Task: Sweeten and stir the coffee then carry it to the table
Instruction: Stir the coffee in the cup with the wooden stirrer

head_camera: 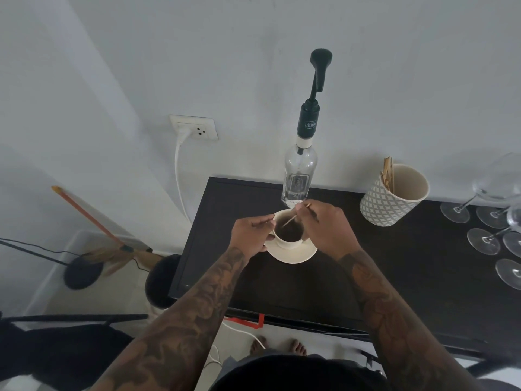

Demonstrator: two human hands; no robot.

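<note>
White wall behind; dark counter [394, 277] below it. Cup [287, 232] of coffee stands on its saucer [293, 255] near the counter's back edge, towards the back left corner, just in front of a pump bottle [299, 176]. Left hand [249, 235] closed lightly round the cup's left side, steadying it. Right hand [327, 230] pinches a thin wooden stirrer [296, 217], its long axis slanting from the fingers down and left into the coffee. Stirring is judged in hand. Both hands flank the cup equally; carrying requires releasing the stirrer first.
</note>
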